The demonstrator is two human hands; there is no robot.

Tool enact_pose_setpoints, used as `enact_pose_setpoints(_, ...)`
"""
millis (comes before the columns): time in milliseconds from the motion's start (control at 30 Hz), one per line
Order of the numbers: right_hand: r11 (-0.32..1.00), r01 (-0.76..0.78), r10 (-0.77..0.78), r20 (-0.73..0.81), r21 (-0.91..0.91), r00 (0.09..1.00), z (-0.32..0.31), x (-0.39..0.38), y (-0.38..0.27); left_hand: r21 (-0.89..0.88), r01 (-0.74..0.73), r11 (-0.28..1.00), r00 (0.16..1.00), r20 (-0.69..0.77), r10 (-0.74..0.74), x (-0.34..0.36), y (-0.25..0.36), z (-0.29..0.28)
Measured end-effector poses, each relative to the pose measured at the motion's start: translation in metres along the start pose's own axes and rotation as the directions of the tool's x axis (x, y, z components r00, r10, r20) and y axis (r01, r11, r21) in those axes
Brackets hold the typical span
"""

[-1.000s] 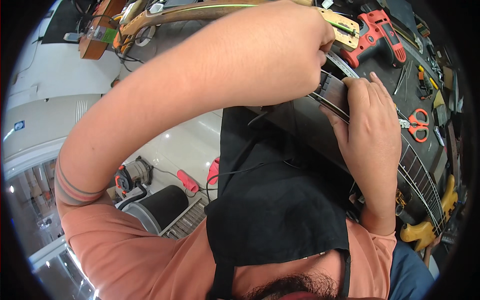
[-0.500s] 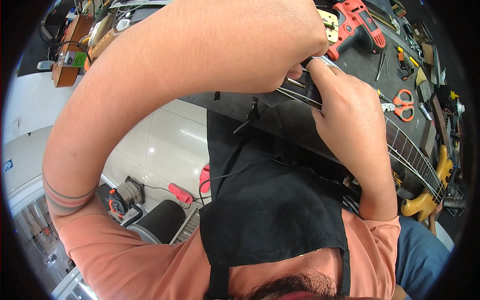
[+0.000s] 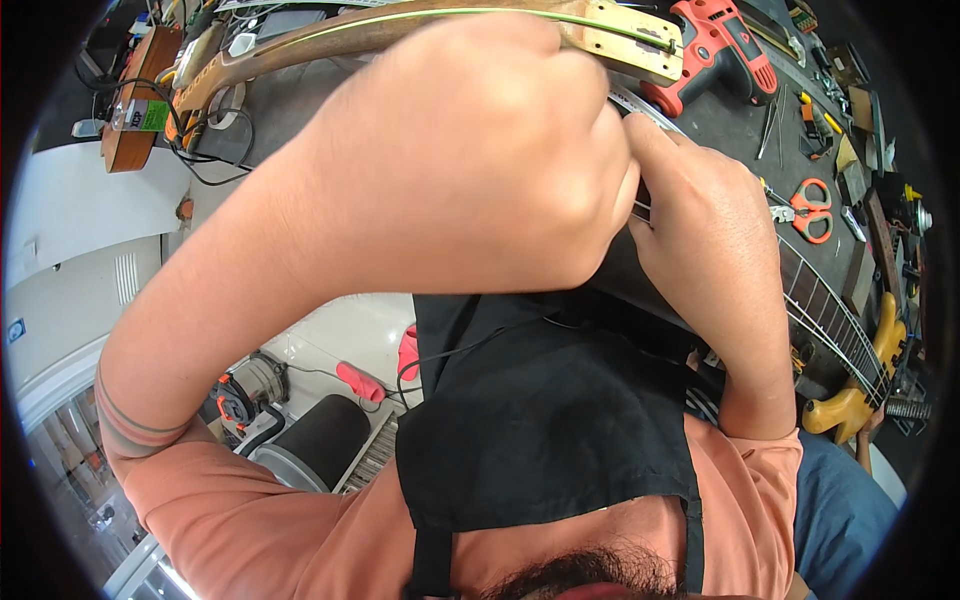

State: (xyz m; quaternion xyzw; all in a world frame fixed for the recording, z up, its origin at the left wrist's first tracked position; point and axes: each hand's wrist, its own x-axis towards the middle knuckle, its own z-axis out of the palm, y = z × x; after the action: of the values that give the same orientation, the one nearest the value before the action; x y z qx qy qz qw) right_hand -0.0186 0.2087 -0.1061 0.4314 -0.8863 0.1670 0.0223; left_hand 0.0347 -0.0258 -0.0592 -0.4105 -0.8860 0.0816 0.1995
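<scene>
A bass guitar with a pale yellow body (image 3: 838, 411) lies at the right. Its strung, fretted neck (image 3: 832, 318) runs back along the bench's near edge and under my right hand (image 3: 705, 205). That hand is closed over the neck, thumb on the near side and fingers on the far side. Pressed close against its fingertips is my left hand (image 3: 500, 150), curled into a fist and smeared by motion. Whatever the left fist may hold is hidden. Both my left hand and forearm cover the dark headstock end.
A loose wooden guitar neck (image 3: 345, 35) with a green stripe lies along the back. Beside its heel stands a red and black power tool (image 3: 715, 55). Orange-handled scissors (image 3: 808, 212) and several small tools lie right. A black cable (image 3: 215, 182) trails at left.
My left hand has turned over and come down toward me, uncovering the loose neck behind and hiding the headstock and tuning keys. My right hand has barely moved.
</scene>
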Motion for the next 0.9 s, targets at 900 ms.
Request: enact_pose_setpoints(900, 0.998, -0.060, 0.060, -0.020, -0.005, 0.998, 0.006, -0.008, 0.001, -0.597, 0.201, 0.777, 0.921, -0.156, -0.358, -0.006, 0.016, 0.018)
